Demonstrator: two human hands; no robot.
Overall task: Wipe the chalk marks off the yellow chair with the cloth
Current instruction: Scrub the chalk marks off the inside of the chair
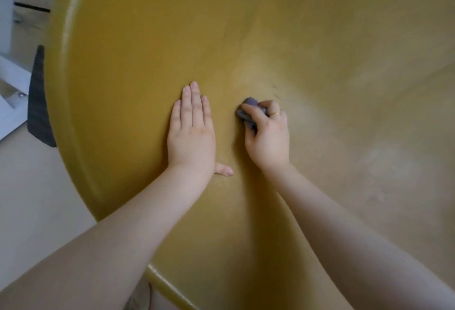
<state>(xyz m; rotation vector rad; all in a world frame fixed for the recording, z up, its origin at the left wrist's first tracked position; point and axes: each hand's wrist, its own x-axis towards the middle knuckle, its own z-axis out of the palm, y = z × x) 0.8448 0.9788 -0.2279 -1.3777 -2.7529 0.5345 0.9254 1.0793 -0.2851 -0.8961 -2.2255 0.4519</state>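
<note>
Yellow chair (307, 38) filled most of the view, w/ pale chalky smears showing on its right side & a few small dark marks just past the cloth (248, 110). Right hand (267, 134) had its fingers curled tight round the little purple cloth, pressed on the seat, while left hand (192, 130) lay flat beside it, fingers straight. Job looked only part done, w/ lots of smears left to rub.
</note>
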